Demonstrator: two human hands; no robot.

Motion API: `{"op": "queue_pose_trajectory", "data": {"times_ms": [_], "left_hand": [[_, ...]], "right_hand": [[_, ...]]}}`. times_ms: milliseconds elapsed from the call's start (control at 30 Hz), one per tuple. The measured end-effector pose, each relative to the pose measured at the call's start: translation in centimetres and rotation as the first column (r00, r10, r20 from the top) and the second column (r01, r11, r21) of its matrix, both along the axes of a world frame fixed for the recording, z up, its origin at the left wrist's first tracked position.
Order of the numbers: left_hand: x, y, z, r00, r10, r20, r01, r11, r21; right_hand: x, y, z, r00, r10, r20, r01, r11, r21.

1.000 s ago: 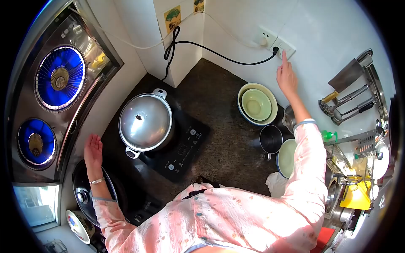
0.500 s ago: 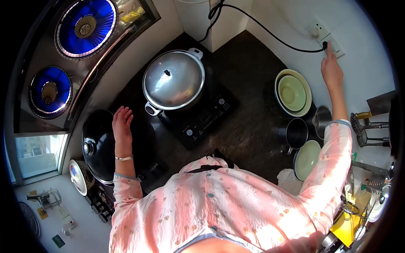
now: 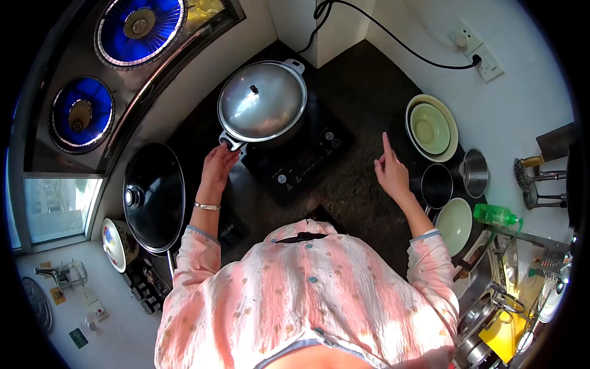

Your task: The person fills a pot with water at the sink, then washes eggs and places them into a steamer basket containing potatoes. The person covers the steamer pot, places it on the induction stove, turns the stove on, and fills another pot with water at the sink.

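A lidded silver pot (image 3: 262, 101) stands on a black induction cooker (image 3: 301, 166). My left hand (image 3: 219, 166), with a bracelet at the wrist, has its fingers closed at the pot's near side handle (image 3: 230, 140); the exact grip is partly hidden. Over the dark counter, right of the cooker, my right hand (image 3: 393, 177) holds nothing. Its index finger points forward while the other fingers are loosely bent. The nearest things to it are nested pale bowls (image 3: 453, 132) and a small dark saucepan (image 3: 437, 184).
A large black lidded wok (image 3: 157, 203) sits at the left. On the right are a steel cup (image 3: 475, 173), a pale green bowl (image 3: 455, 227) and a green bottle (image 3: 496, 214). A black cord (image 3: 405, 56) runs to a wall socket (image 3: 490, 64).
My right hand has left the plug at the wall socket and come down over the counter. My left hand has moved from beside the wok to the pot's handle.
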State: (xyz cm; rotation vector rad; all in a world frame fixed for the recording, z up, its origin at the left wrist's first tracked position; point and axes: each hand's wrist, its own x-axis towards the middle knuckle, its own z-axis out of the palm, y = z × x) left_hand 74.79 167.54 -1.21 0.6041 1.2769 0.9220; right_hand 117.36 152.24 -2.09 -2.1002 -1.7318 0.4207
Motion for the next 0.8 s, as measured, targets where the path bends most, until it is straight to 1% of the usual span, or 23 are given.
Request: {"op": "queue_pose_trajectory", "data": {"times_ms": [33,67,167,233,367,433,567,633,800], "left_hand": [[-0.1,0.1,-0.2,1.0,0.003,0.015,-0.003,1.0,0.008],[-0.2,0.2,-0.4,1.0,0.001,0.014,-0.001,1.0,0.008],[-0.5,0.6,-0.6,1.0,-0.014,-0.025,0.015,0.999,0.032],[-0.6,0.9,-0.5,0.997,-0.004,-0.076,0.004,1.0,-0.002],[-0.8,1.0,-0.1,0.995,-0.029,-0.095,0.03,1.0,0.01],[-0.8,1.2,-0.1,0.995,0.0,-0.102,0.0,1.0,0.001],[-1.5,1.4,-0.5,0.996,0.008,-0.091,-0.007,1.0,0.011],[-1.6,1.2,0.0,0.995,-0.04,-0.094,0.044,0.998,0.047],[-1.3,0.2,0.7,0.992,-0.067,-0.103,0.071,0.997,0.029]], "right_hand": [[-0.8,-0.6,-0.9,1.0,0.012,-0.019,-0.012,0.999,-0.037],[-1.6,-1.1,-1.5,1.0,0.01,-0.02,-0.011,0.999,-0.037],[-3.2,-2.2,-2.5,0.997,0.023,-0.076,-0.029,0.997,-0.078],[-3.4,-2.6,-2.8,0.993,0.022,-0.114,-0.032,0.996,-0.083],[-3.3,-2.8,-2.2,0.994,0.028,-0.102,-0.036,0.996,-0.082],[-3.2,-2.8,-2.0,0.995,0.025,-0.098,-0.032,0.997,-0.076],[-3.8,-2.4,-2.3,0.996,0.036,-0.086,-0.042,0.997,-0.069],[-4.4,-2.1,-2.6,0.995,0.047,-0.091,-0.054,0.996,-0.076],[-6.0,-0.9,-3.1,0.99,0.118,-0.082,-0.124,0.99,-0.068]]}}
